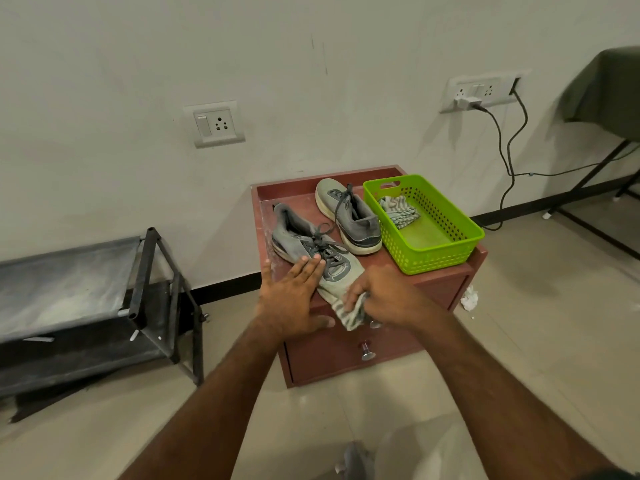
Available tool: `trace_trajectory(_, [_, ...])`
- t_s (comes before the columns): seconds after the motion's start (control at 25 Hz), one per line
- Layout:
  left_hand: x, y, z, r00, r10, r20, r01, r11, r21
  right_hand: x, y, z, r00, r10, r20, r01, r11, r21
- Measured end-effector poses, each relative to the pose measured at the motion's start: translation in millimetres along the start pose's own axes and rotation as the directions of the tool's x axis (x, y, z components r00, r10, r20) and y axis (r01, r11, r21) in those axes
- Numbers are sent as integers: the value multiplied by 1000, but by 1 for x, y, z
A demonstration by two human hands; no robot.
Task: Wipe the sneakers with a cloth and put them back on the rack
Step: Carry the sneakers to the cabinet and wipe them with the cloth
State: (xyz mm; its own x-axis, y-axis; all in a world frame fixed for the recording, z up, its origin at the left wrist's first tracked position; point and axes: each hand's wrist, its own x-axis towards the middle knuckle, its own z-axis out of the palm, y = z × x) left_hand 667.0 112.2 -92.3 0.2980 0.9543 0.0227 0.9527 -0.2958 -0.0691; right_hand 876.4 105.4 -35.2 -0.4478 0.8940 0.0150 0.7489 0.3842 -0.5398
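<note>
Nearest, the right hand (384, 299) has its fingers curled around a bunched striped cloth (353, 311), pressed against the toe of the near sneaker (311, 252) at the front edge of the reddish tabletop (446, 268). The left hand (294, 296) lies flat beside it, fingers straight and close together, their tips resting on the shoe's side by the laces. This sneaker is grey with a paler, dusty toe and loose dark laces; its toe tip is hidden under the cloth and hand. Below, a drawer knob (366, 351) shows; another is mostly covered by the cloth. Behind stands the second sneaker (349, 216), toe towards the wall, white sole visible. Just beside it a green basket (446, 237) holds another striped cloth (398, 211). Off left, on the floor, is the dark metal rack (104, 299), its shelves dusty and cut off by the frame edge.
</note>
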Motion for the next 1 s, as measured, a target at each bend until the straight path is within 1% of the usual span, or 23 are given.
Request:
trace_trajectory(0.04, [1,1,0,1000,-16,2,16,1000,-22,-6,3,-8,997,44,-69,-41,998,57])
trace_trajectory(0.08, [2,3,-1,1000,-30,0,30,999,-45,-10,5,-17,981,94,-170,-69,987,148])
trace_trajectory(0.12, [3,7,-1,999,-44,-2,44,997,-67,-10,10,-24,942,140,-305,-77,975,208])
trace_trajectory(0.16, [4,11,-2,998,-57,1,57,995,-81,-4,17,-27,892,156,-424,-76,977,201])
trace_trajectory(0.2, [4,13,-2,998,-69,1,69,994,-84,4,23,-27,858,151,-491,-93,986,140])
trace_trajectory(0.24, [5,14,-1,997,-81,-2,81,994,-80,14,25,-23,873,146,-466,-131,989,64])
trace_trajectory(0.28, [7,15,-1,996,-88,-5,87,993,-78,24,26,-15,928,131,-349,-173,981,-90])
trace_trajectory(0.32, [8,14,0,996,-90,-1,90,993,-82,31,23,-4,978,92,-187,-144,947,-286])
trace_trajectory(0.36, [8,12,0,996,-90,0,90,992,-84,36,21,8,997,50,-61,-71,902,-426])
trace_trajectory(0.4, [8,10,2,996,-88,4,88,993,-78,37,16,15,1000,18,-3,-17,879,-477])
trace_trajectory(0.44, [8,8,2,997,-81,10,82,995,-62,33,9,16,1000,-16,11,19,897,-441])
trace_trajectory(0.48, [9,7,2,998,-68,12,68,997,-38,26,5,10,998,-49,30,57,937,-344])
trace_trajectory(0.56, [9,7,2,999,-46,12,46,999,3,10,1,-7,988,-97,124,112,987,-118])
trace_trajectory(0.6, [9,7,2,999,-47,15,47,999,-5,0,2,-17,984,-112,138,117,993,-27])
trace_trajectory(0.64, [9,7,2,998,-54,23,55,998,-31,-7,6,-26,993,-83,80,80,996,41])
trace_trajectory(0.68, [10,7,1,998,-63,30,65,996,-56,-10,12,-30,998,-32,-57,37,994,101])
trace_trajectory(0.72, [10,6,1,997,-68,36,71,995,-69,-9,19,-31,970,18,-244,12,993,121])
trace_trajectory(0.76, [10,6,1,997,-72,38,74,995,-71,-5,25,-26,919,45,-392,-5,995,101])
trace_trajectory(0.8, [11,5,2,997,-78,30,80,994,-69,2,29,-18,893,63,-445,-35,997,71])
trace_trajectory(0.84, [13,4,2,996,-90,16,91,993,-71,9,29,-8,906,77,-416,-65,997,44])
trace_trajectory(0.88, [12,-1,4,994,-109,6,109,991,-76,18,27,6,937,71,-342,-75,997,1])
trace_trajectory(0.96, [14,-6,3,993,-115,3,115,992,-59,26,25,21,972,-8,-234,-6,998,-61])
trace_trajectory(1.0, [13,-8,3,994,-112,18,113,993,-47,24,24,21,981,-53,-189,48,998,-32])
